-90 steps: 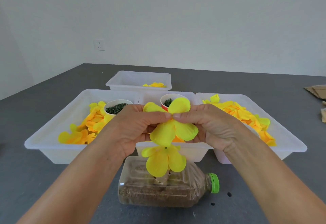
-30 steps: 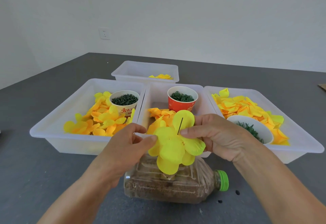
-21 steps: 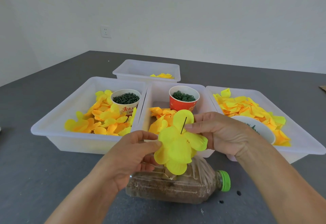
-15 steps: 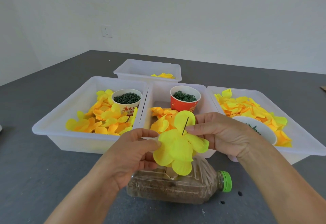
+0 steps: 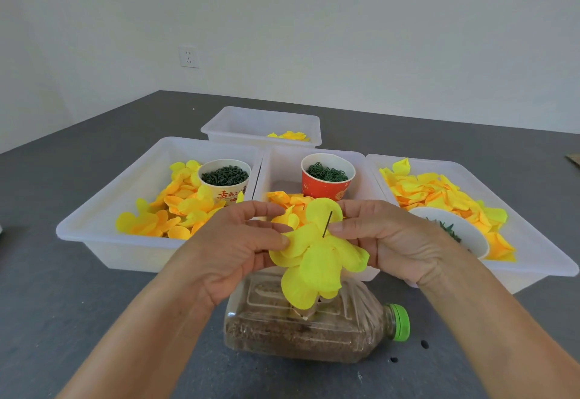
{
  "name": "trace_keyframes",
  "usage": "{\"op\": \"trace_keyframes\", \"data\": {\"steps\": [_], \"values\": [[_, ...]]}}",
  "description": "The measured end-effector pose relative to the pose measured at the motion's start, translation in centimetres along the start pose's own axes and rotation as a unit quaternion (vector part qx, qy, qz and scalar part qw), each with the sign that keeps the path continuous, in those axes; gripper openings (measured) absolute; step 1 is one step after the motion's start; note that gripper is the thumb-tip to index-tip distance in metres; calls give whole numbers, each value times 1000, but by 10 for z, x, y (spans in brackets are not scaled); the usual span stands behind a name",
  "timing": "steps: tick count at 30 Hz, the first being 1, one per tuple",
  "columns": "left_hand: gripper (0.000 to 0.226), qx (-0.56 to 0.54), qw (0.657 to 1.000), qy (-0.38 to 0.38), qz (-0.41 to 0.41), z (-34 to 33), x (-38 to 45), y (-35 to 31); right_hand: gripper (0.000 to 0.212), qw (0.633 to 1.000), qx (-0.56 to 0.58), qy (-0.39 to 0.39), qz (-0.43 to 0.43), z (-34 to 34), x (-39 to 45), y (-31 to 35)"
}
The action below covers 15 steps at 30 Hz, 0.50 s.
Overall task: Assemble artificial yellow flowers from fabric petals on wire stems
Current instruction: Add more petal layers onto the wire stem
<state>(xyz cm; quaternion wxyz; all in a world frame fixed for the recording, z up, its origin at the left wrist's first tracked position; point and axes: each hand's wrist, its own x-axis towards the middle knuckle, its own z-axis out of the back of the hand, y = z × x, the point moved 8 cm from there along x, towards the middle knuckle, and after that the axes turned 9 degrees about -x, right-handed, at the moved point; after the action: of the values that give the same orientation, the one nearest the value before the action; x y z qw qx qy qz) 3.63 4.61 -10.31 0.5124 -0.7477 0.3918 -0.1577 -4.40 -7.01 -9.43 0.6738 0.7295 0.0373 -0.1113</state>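
A yellow fabric flower (image 5: pixel 317 254) with several petals sits on a thin dark wire stem (image 5: pixel 327 224) whose tip pokes up through its middle. The stem stands in a clear plastic bottle (image 5: pixel 307 329) lying on its side, filled with brown grit, green cap to the right. My left hand (image 5: pixel 232 245) pinches a petal at the flower's left edge between thumb and fingers. My right hand (image 5: pixel 386 238) pinches the petals beside the wire from the right.
Behind the hands stand three white trays (image 5: pixel 94 226) of loose yellow and orange petals, with a fourth tray (image 5: pixel 260 119) further back. A white cup (image 5: pixel 224 179), a red cup (image 5: pixel 326 179) and a white bowl (image 5: pixel 452 235) hold small green parts. The table (image 5: pixel 62 320) is dark grey.
The upper petal layer has gone down the wire onto the lower flower, so the wire tip now shows. Both hands have dropped lower and stay at the flower's sides.
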Motion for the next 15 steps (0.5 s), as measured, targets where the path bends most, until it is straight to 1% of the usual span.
{"op": "trace_keyframes", "data": {"steps": [4,8,11,15], "values": [[29,-14,1000,-1,13,-1,0,1,22,998,51,3,34,-1,-2,13],[30,-19,1000,6,22,-3,2,-1,18,995,75,-34,60,1,-3,23],[36,-2,1000,8,8,-6,4,-3,15,992,99,-52,56,3,-2,22],[32,20,1000,-17,-4,-5,6,-2,14,990,121,-70,36,5,0,16]]}}
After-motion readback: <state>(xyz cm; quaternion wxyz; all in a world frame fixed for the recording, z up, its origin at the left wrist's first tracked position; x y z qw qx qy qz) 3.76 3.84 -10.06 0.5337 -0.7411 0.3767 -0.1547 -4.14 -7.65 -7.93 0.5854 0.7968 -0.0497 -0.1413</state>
